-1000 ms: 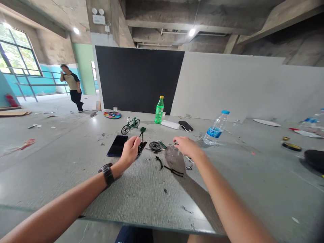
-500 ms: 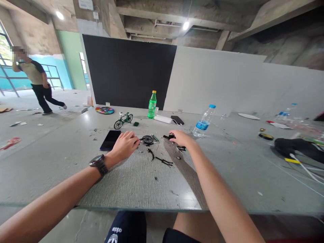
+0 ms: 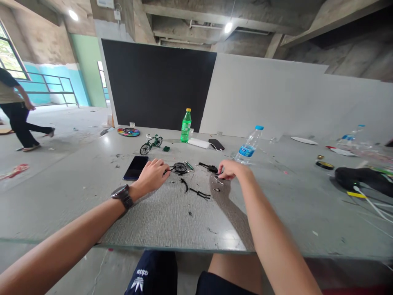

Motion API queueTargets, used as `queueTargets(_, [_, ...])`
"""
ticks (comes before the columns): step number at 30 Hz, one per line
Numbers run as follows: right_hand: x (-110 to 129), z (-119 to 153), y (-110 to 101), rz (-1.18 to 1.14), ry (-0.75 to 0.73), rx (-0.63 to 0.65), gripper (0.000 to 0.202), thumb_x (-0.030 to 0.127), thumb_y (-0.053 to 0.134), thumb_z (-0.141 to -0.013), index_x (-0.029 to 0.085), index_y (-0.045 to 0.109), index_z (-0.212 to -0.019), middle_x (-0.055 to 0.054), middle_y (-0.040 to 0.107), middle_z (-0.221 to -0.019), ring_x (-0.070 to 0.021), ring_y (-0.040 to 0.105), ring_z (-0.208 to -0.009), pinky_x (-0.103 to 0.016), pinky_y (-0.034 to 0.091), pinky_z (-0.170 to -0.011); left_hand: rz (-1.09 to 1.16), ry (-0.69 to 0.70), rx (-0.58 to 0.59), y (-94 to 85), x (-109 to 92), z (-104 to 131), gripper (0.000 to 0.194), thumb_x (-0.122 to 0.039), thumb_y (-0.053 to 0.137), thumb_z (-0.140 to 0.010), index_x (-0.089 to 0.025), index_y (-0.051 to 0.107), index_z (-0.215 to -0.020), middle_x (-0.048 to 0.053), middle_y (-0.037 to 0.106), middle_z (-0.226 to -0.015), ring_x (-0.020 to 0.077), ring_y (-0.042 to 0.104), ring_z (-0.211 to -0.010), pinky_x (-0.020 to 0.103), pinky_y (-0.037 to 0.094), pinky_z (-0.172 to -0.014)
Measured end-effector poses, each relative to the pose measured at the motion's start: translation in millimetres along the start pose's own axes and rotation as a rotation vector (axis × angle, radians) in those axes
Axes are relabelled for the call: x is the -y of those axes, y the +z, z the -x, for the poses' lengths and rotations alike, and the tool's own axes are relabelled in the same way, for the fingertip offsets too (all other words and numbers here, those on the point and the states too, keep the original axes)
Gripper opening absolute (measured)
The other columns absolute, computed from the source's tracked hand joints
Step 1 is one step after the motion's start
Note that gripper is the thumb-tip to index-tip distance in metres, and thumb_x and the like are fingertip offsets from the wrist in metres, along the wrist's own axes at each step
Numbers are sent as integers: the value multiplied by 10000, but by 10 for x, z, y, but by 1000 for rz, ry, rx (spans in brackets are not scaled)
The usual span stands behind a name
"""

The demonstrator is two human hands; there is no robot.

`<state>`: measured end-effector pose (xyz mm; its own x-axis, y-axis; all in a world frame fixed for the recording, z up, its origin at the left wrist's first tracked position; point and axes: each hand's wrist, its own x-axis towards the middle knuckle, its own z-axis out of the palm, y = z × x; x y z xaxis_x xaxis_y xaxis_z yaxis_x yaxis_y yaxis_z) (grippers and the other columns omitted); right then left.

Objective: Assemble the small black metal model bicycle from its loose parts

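My left hand [image 3: 153, 173] rests on the table beside a dark phone [image 3: 136, 168], its fingers closed at the end of a thin black part that runs to a spoked model-bicycle wheel [image 3: 180, 167]. My right hand [image 3: 231, 169] reaches down over small pieces, thumb and fingertips bent together; what is between them is too small to tell. Left of those fingertips lies a black model part [image 3: 208, 167]. A curved black piece [image 3: 184, 185] and a black fork-like piece [image 3: 199, 193] lie nearer to me. A small green piece [image 3: 188, 165] is by the wheel.
A green model bicycle [image 3: 150, 144] stands behind the phone, with a green bottle [image 3: 186, 126], white power bank [image 3: 198, 143] and second phone [image 3: 216, 144] further right. A water bottle [image 3: 247, 146] stands behind my right hand. Black tape [image 3: 324, 164] lies far right. A person [image 3: 18, 110] walks at left.
My right hand has moved right and slightly toward me, off the black model part, to smaller pieces. My left hand stays by the wheel. The walking person has moved left.
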<state>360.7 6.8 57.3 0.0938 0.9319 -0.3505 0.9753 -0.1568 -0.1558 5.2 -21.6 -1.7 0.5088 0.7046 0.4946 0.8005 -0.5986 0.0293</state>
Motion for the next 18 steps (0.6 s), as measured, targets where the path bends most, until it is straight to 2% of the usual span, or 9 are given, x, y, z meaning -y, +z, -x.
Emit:
queueTargets(3, [43, -94, 51, 62, -71, -92, 163, 220, 789, -765, 202, 758, -924, -26, 738, -708, -163, 663, -640, -260, 468, -609, 26, -24, -4, -18, -12, -9, 229, -341, 517, -996, -188, 675, -1059, 99, 670, -1031, 279, 588, -1018, 403, 437, -862])
queueTargets(7, [11, -173, 44, 128, -104, -198, 170, 164, 778, -754, 201, 768, -920, -48, 765, -829, -178, 690, -746, -265, 470, -679, 55, -33, -5, -23, 7, -21, 200, -279, 538, -970, -201, 639, -1125, 98, 659, -1080, 274, 588, -1063, 408, 444, -918])
queueTargets(11, [29, -133, 17, 132, -113, -318, 236, 178, 715, -818, 220, 740, -1049, -71, 752, -1014, -201, 683, -903, -283, 469, -763, 70, -15, -11, -11, 55, -18, 249, -190, 509, -947, -203, 629, -1165, 104, 636, -1104, 275, 586, -1059, 420, 457, -936])
queueTargets(13, [148, -81, 43, 93, -230, -412, 226, 204, 664, -873, 233, 716, -1091, -68, 735, -1054, -203, 668, -945, -293, 467, -793, 90, 4, -16, -3, 70, -16, 314, -128, 493, -921, -212, 624, -1193, 102, 630, -1131, 270, 584, -1057, 421, 461, -943])
queueTargets(14, [236, -53, 70, 64, -335, -457, 205, 208, 664, -879, 231, 713, -1076, -67, 728, -1062, -203, 660, -955, -299, 466, -812, 104, 16, -16, 1, 72, -16, 341, -101, 487, -907, -218, 627, -1196, 98, 629, -1145, 266, 584, -1060, 421, 462, -952])
queueTargets(16, [437, -1, 147, 35, -541, -459, 164, 211, 668, -887, 226, 714, -1044, -70, 709, -1106, -206, 639, -1034, -307, 461, -872, 137, 41, -12, 1, 61, -18, 343, -84, 484, -900, -224, 646, -1168, 92, 631, -1166, 262, 586, -1072, 426, 459, -971])
queueTargets(18, [624, 45, 225, 46, -642, -410, 139, 247, 688, -886, 243, 721, -1021, -61, 695, -1110, -214, 617, -1081, -315, 461, -887, 167, 74, -12, -16, 31, -20, 282, -125, 492, -928, -213, 669, -1128, 97, 636, -1180, 265, 588, -1086, 439, 457, -990])
